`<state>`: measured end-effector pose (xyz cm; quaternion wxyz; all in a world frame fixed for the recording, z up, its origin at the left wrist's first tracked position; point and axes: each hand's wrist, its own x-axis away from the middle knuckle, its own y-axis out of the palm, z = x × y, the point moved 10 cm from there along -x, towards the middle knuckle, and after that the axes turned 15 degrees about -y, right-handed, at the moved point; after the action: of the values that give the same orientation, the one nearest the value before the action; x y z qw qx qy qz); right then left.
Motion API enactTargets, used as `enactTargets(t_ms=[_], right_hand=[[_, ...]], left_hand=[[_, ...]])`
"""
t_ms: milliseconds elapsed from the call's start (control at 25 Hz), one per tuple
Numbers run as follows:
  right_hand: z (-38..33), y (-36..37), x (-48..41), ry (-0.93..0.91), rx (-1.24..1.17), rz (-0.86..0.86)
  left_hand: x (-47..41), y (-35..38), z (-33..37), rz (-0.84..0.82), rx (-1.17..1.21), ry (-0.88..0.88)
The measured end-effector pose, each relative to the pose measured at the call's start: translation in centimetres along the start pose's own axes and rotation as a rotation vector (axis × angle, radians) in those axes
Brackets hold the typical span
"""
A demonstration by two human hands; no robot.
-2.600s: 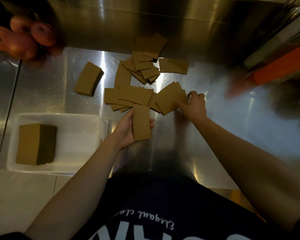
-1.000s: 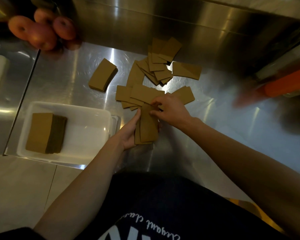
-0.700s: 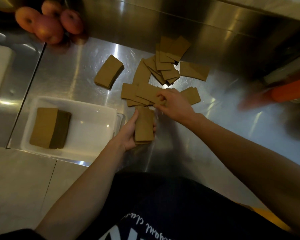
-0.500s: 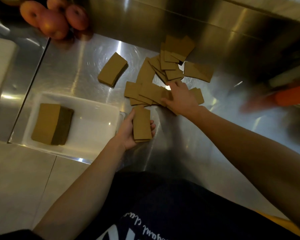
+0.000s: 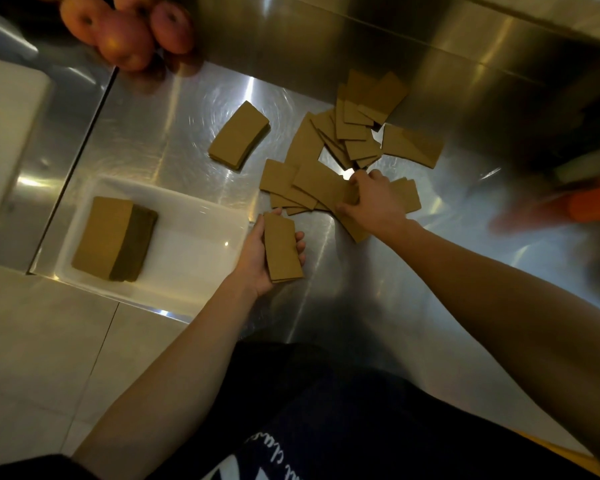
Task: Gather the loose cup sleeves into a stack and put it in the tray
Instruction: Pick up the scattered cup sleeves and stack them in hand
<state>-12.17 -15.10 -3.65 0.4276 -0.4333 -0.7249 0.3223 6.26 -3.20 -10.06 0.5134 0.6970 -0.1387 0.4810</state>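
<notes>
Brown cardboard cup sleeves [image 5: 355, 133] lie scattered and overlapping on the steel counter. My left hand [image 5: 257, 258] holds a small stack of sleeves [image 5: 282, 245] flat in its palm, just right of the white tray [image 5: 191, 237]. My right hand [image 5: 371, 199] rests on the near part of the loose pile, its fingers closed on a sleeve [image 5: 355, 230] whose corner sticks out below the palm. A thick sleeve stack [image 5: 113, 239] lies in the tray's left half. A smaller stack [image 5: 239, 135] sits on the counter beyond the tray.
Several red apples [image 5: 129, 32] sit at the back left against the steel backsplash. A white block [image 5: 4, 140] lies at the far left. An orange, blurred object [image 5: 593, 206] is at the right edge. The counter's front edge runs just below the tray.
My right hand laid a sleeve onto the stack in my left hand, then went back to the pile and closed on another sleeve. The left hand stayed near the tray's right end.
</notes>
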Motion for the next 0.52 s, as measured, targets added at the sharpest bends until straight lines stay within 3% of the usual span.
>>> enactTargets(t_ms=[520], right_hand=[[1.4,-0.8,4.4,0.152,-0.631,0.204]], left_hand=[[-0.2,0.0,1.5,0.052,0.003,0.072]])
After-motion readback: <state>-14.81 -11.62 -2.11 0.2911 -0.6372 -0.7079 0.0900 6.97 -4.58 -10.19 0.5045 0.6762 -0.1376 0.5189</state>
